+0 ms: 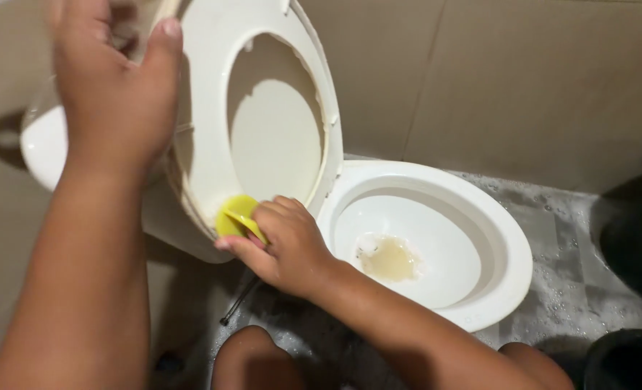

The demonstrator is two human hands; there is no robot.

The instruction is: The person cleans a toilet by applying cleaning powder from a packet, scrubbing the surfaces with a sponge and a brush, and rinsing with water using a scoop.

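While the left hand (115, 87) grips the upper edge of the raised white toilet seat (198, 144), thumb on the near face and the other fingers wrapped around behind it, the right hand (281, 245) presses a folded yellow sponge (236, 215) against the seat's lower rim. The right fingers are curled closed over the sponge, which sits where the seat meets the white toilet bowl (494, 238). The bowl stands open beside the hand, on a wet grey floor (574, 289) with soap bubbles.

Hands (292, 245) with yellow sponge (236, 215), seemingly, on toilet seat (205, 144).
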